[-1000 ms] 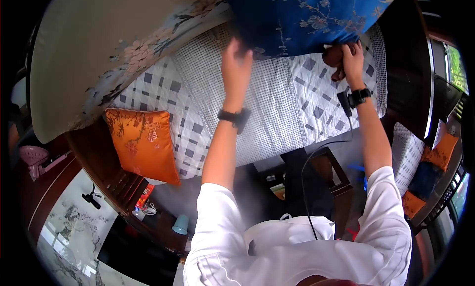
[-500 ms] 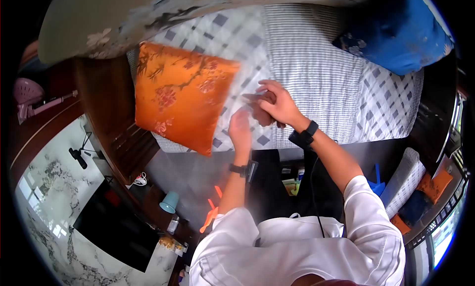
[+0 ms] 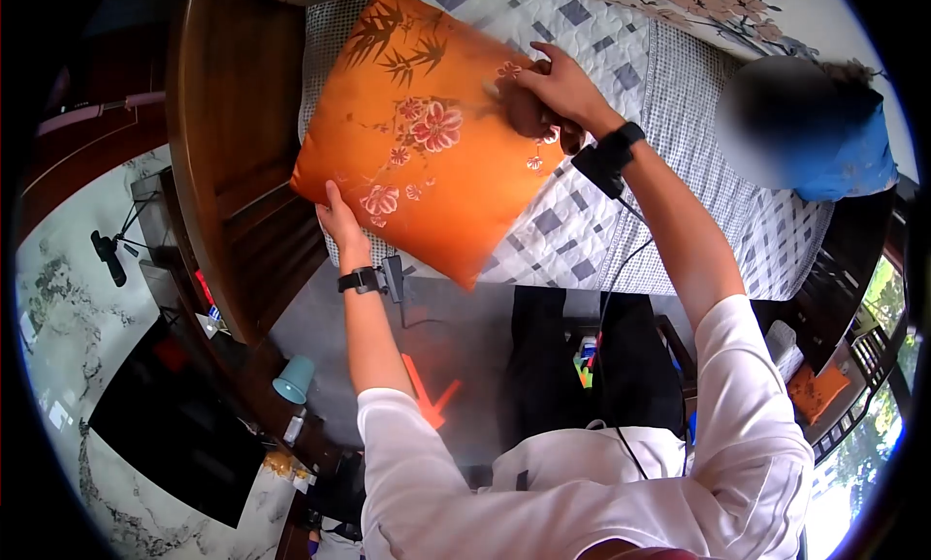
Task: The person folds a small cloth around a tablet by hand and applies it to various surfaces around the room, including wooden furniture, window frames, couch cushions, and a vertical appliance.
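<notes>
An orange cushion (image 3: 388, 143) with red blossoms and dark bamboo leaves lies tilted on the bed, its lower corner over the front edge. My left hand (image 3: 344, 228) is closed on its lower left edge, thumb on top and the other fingers hidden beneath. At the cushion's right corner my right hand (image 3: 562, 85) is closed, one finger stretched out and the rest curled at the fabric. A brownish blur under that hand hides part of its grip. Dark straps with small devices sit on both wrists.
A checked quilt (image 3: 558, 240) covers the bed beside a wooden headboard (image 3: 208, 153). A blue cushion (image 3: 844, 153) lies at the right, partly behind a blurred patch. A teal bin (image 3: 293, 380) stands on the floor at the left. A cable (image 3: 606, 318) hangs from my right wrist.
Both hands, apart from the orange cushion before, are now at its edges, the left having moved left. The cushion has turned and lies under my right hand. My view has shifted.
</notes>
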`<state>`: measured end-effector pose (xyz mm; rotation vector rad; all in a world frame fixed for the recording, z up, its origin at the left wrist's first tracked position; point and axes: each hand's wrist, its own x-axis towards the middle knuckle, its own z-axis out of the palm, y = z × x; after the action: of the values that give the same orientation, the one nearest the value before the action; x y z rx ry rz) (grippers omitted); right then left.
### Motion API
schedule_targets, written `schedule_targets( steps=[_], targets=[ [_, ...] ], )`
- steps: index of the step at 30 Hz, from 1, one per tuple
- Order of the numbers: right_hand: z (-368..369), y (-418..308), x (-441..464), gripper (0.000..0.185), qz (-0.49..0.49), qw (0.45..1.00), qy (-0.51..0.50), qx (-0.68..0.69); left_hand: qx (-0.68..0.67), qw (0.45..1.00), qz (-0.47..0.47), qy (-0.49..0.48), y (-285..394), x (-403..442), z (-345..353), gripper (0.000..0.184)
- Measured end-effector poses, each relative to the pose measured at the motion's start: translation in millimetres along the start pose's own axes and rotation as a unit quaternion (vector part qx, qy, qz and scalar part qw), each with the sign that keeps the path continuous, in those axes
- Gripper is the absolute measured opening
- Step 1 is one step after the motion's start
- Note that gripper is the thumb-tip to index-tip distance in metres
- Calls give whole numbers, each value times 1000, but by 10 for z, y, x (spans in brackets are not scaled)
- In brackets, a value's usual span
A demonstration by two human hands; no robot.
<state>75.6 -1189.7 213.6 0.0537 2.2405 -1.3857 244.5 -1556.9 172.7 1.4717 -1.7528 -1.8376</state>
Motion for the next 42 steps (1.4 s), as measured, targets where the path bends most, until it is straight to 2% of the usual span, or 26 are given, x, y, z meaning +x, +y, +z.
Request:
schedule_targets(
  steps=[2,3,4,7,8,10,12,14,16,18,20,23,29,31,32,35,38,40,41,42],
  targets=[
    [36,-17,144,65,65,992,-87,72,-29,997,-39,-51,21,73,-14,61],
    [108,-74,49,71,40,999,-9,33,-53,996,-58,-47,48,26,2,62],
    [122,-99,-14,77,73,997,12,-26,-57,995,-65,-52,9,48,-46,62],
    [102,13,-437,71,37,998,25,46,-52,993,-78,-77,47,-195,-46,63],
    [140,267,-554,66,30,997,38,66,-68,992,-65,-88,-65,-203,-89,56],
    [121,830,-878,68,59,991,46,113,-65,992,4,-104,-112,-446,-57,45],
    [-48,977,-1364,68,126,975,46,178,-35,991,66,-110,-18,-800,40,39],
    [-156,1165,-1803,65,111,974,53,188,-32,991,74,-109,158,-1205,229,38],
    [-279,1184,-2210,62,184,964,78,173,-17,988,97,-123,172,-1485,350,38],
    [-383,1272,-2433,60,171,949,113,238,-35,979,127,-156,234,-1657,557,47],
    [-585,1068,-2474,60,160,931,156,290,-69,965,162,-192,415,-1845,799,55],
    [-939,1146,-2268,58,77,934,228,265,-79,936,242,-242,805,-1853,1342,62],
    [-1755,798,-1247,57,-72,924,298,228,-104,876,342,-324,1398,-1477,2590,52],
    [-1961,875,-935,54,1,950,248,189,-58,890,301,-337,1409,-1251,2954,49],
    [-1983,1111,-735,56,8,956,250,152,-34,896,283,-342,1420,-1169,3055,48],
    [-2001,947,-805,60,45,948,253,190,43,884,345,-313,1392,-1039,3156,44],
    [-1960,1007,-973,65,69,959,236,144,87,888,343,-296,1432,-1223,3074,42],
    [-1914,1024,-1084,69,70,963,232,120,95,882,354,-296,1409,-1237,3093,44],
    [-1878,1032,-1086,68,0,963,240,124,104,883,357,-285,1391,-1244,3125,44],
    [-1888,1067,-1076,68,5,968,212,134,113,885,359,-275,1363,-1272,3146,45]
  ],
)
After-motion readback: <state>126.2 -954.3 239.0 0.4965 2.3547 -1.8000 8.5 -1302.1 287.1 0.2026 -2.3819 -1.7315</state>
